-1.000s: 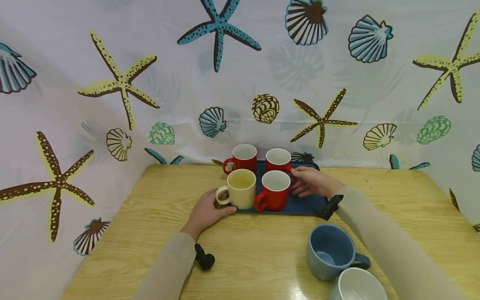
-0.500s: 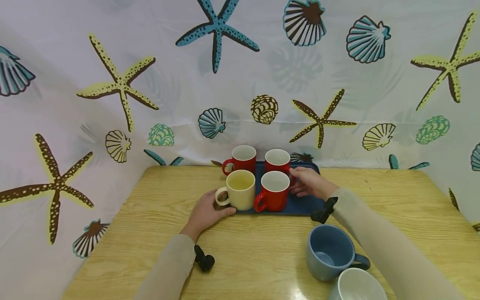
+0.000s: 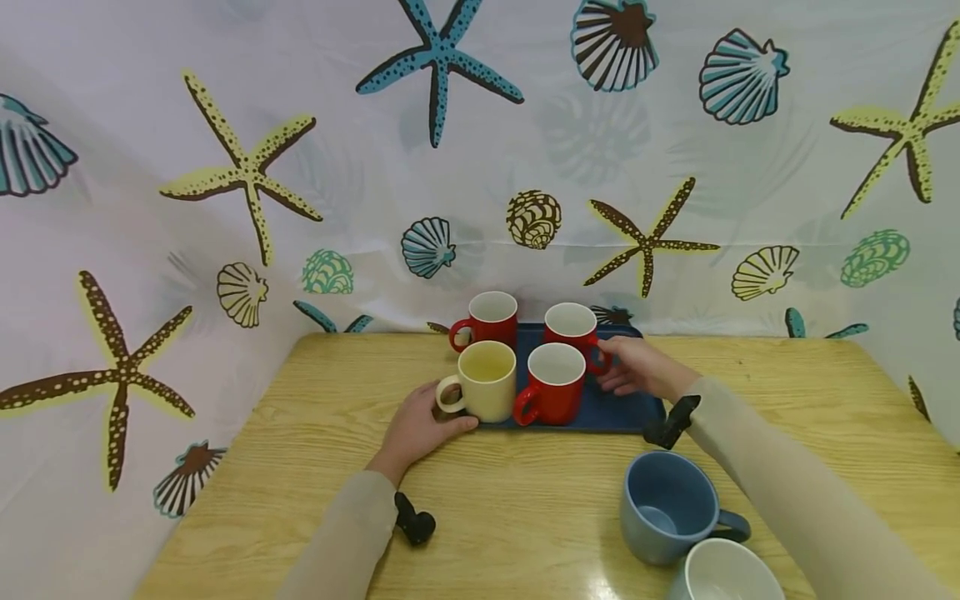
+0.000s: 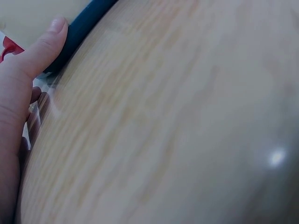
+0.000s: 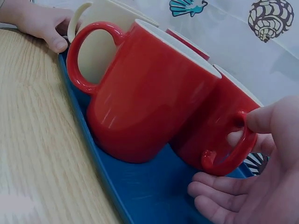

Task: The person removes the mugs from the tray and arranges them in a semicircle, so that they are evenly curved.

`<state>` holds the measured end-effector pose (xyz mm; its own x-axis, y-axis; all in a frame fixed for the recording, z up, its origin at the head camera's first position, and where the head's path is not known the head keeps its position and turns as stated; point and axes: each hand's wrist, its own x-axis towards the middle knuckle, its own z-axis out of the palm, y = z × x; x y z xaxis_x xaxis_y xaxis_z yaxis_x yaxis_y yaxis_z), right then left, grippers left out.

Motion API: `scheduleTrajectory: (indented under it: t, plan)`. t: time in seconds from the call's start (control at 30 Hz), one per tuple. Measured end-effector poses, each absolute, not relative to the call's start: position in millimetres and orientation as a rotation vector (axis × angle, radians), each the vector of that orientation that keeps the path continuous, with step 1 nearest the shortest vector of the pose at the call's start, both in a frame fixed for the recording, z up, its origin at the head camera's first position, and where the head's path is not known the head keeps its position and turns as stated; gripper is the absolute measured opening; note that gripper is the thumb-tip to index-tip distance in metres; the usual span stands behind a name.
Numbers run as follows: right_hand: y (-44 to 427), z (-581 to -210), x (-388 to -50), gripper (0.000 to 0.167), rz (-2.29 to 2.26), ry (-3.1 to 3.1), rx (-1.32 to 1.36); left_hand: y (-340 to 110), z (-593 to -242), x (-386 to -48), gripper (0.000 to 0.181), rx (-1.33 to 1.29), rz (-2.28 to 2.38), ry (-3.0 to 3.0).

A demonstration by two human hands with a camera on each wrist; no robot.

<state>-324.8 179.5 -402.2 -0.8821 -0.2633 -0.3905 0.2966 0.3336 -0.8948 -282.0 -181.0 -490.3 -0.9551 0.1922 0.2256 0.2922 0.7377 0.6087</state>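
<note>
On a blue tray [image 3: 615, 414] stand a cream mug [image 3: 487, 392] at front left and a red mug [image 3: 557, 400] beside it, with another red mug [image 3: 495, 310] behind the cream one. My right hand [image 3: 641, 367] pinches the handle of the back right red mug [image 3: 567, 322]; in the right wrist view its thumb and forefinger hold that handle [image 5: 240, 151], lower fingers loose over the tray [image 5: 140, 186]. Around the tray's front left corner lies my left hand [image 3: 420, 427], thumb on the edge below the cream mug, its other fingers partly hidden.
A blue-grey mug [image 3: 663, 521] stands on the wooden table [image 3: 487, 517] under my right forearm, close to a white mug [image 3: 727, 575] cut off by the bottom edge. A patterned cloth [image 3: 480, 183] hangs behind the tray.
The back right red mug has moved slightly right on the tray, with my right hand on its handle. My left hand has stayed at the tray's corner.
</note>
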Motion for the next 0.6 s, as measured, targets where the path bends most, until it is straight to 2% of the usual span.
scheduleTrajectory:
  t: [0.6]
  plan:
    - [191.7,-388.2,-313.4,0.031,-1.567,2.108,0.035,-181.6,-490.8,-282.0,0.077,-0.374,-0.983,-2.807]
